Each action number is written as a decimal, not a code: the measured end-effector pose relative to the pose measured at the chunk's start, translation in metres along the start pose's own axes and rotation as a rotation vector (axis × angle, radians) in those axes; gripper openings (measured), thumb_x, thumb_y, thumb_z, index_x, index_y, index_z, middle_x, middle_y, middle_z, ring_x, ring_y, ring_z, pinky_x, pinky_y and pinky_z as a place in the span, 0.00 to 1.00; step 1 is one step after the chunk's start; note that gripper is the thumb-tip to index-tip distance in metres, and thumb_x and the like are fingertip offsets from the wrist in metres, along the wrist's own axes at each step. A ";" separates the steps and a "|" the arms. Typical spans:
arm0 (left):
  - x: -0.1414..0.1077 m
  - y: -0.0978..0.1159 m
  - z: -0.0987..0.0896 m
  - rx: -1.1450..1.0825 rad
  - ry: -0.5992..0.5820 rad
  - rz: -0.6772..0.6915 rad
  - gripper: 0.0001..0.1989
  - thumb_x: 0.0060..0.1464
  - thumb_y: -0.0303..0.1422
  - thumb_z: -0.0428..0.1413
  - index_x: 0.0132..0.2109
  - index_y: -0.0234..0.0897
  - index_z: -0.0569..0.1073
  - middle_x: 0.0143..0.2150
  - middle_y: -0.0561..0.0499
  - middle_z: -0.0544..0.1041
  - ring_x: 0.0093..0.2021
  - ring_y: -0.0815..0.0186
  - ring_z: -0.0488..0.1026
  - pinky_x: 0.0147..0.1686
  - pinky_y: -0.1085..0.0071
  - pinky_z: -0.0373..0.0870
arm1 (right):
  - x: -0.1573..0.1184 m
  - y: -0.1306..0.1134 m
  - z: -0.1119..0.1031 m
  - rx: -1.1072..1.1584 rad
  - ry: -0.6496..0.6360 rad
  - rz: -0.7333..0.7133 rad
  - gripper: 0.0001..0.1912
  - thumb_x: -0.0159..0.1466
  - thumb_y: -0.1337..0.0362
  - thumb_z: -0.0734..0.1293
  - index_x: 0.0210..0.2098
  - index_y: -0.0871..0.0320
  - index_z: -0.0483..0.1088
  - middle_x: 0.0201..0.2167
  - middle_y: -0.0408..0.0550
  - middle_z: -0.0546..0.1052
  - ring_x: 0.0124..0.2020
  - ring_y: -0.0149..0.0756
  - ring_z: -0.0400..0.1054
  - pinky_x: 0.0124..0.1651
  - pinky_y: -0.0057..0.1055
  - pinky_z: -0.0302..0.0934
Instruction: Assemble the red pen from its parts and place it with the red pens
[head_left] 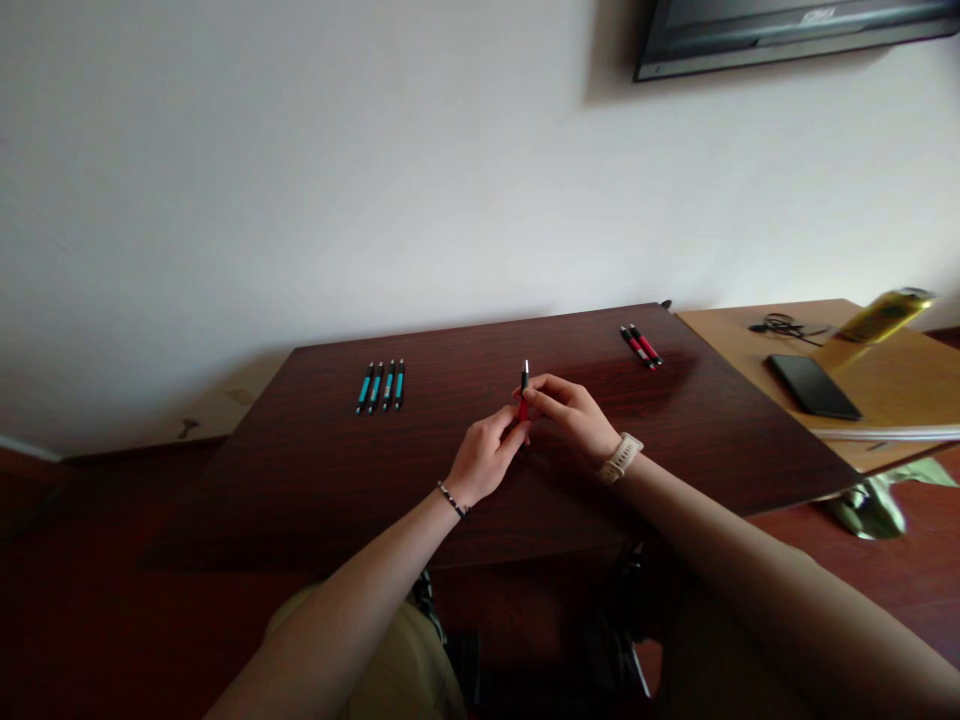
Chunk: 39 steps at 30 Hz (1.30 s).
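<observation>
Between my two hands a red and black pen [524, 383] stands upright, its silver tip pointing up. My left hand [486, 452] pinches the lower part of it, and my right hand [570, 412] grips it higher up, near the black section. The lower end of this pen is partly hidden by my fingers. To the left of my hands, several blue and black pens [388, 385] lie side by side in a row on the dark table [300, 480]. Two red and black pens [641, 347] lie together near the table's far right corner.
A lighter wooden table [735, 345] adjoins on the right. On it are a black phone [814, 386], a dark cable [786, 326] and a yellow can [885, 316]. A wall-mounted screen [795, 40] hangs above. A pale green cloth [874, 505] is below the right table.
</observation>
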<state>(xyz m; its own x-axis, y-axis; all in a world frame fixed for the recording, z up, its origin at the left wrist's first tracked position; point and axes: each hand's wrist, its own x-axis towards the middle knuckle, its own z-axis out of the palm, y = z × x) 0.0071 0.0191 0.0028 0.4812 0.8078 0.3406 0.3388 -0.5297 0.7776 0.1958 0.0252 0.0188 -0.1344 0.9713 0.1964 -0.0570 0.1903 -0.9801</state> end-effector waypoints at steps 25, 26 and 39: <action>0.000 0.000 0.000 0.014 0.000 0.001 0.12 0.73 0.39 0.50 0.48 0.38 0.75 0.37 0.50 0.80 0.37 0.63 0.77 0.41 0.69 0.71 | -0.001 -0.003 0.001 0.013 -0.003 0.007 0.17 0.66 0.48 0.72 0.42 0.56 0.78 0.39 0.48 0.79 0.38 0.37 0.71 0.44 0.33 0.66; 0.000 0.000 0.000 0.012 -0.001 0.001 0.12 0.73 0.39 0.50 0.48 0.38 0.75 0.37 0.50 0.80 0.37 0.64 0.77 0.41 0.69 0.71 | -0.001 -0.003 0.001 0.011 0.001 0.006 0.17 0.66 0.48 0.72 0.41 0.56 0.78 0.38 0.47 0.79 0.38 0.37 0.71 0.44 0.33 0.66; 0.000 0.000 0.000 0.007 0.000 0.003 0.11 0.73 0.38 0.50 0.48 0.38 0.75 0.37 0.50 0.80 0.38 0.63 0.77 0.41 0.69 0.70 | -0.002 -0.006 0.001 -0.002 0.007 -0.002 0.18 0.66 0.46 0.72 0.39 0.55 0.78 0.38 0.48 0.80 0.39 0.38 0.72 0.44 0.34 0.67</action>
<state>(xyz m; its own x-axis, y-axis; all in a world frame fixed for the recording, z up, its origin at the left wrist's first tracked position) 0.0069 0.0188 0.0027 0.4823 0.8061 0.3429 0.3427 -0.5339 0.7730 0.1952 0.0218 0.0247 -0.1269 0.9719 0.1983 -0.0555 0.1926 -0.9797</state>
